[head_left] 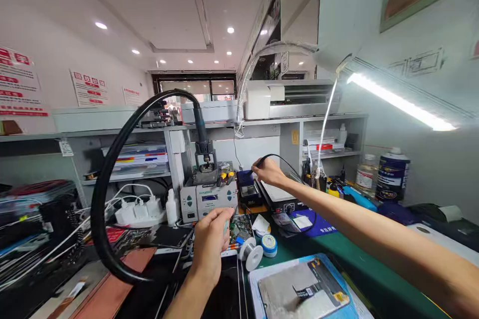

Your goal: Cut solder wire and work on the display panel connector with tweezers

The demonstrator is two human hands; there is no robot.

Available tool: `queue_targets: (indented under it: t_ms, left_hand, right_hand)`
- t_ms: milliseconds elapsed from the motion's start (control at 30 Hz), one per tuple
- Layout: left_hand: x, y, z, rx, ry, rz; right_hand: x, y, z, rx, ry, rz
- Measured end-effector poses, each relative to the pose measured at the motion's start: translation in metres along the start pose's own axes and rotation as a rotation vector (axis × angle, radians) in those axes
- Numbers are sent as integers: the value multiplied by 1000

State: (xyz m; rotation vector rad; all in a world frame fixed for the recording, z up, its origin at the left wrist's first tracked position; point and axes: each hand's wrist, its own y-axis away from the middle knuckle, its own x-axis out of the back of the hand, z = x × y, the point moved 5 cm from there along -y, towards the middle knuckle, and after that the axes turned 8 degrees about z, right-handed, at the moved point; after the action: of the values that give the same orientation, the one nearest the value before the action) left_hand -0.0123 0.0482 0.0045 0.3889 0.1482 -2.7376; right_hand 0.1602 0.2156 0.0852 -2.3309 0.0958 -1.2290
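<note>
Green mat | right hand: gripping black corded tool | left hand: curled around teal item

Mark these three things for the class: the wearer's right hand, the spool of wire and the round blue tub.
Right hand [270,171]: head view, on the back of the hand.
Spool of wire [253,258]: head view, on its round end.
Round blue tub [269,243]: head view, on its top.

hose: glossy black plastic | work mat: matt, smooth | spool: smooth plastic
</note>
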Motion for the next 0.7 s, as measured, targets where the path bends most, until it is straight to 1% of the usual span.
queue_targets:
  t_ms: [100,167,400,567,700]
  left_hand:
    - [-3,2,-1,8,18,-6]
    - [-5,4,-1,20,35,-33]
    - [-13,11,3,76,107,-193]
    - [-15,11,3,111,138,-256]
    - [-16,14,3,125,129,-268]
  right_hand:
    - [-5,-2,-8,4,28,-3]
    - [-9,-4,-13,-1,39,-10]
    - [-19,-7,-24,-54,14,-63]
    - [-21,6,-23,-117,-60,-101]
    - [-23,27,-16,-180,-133,-131]
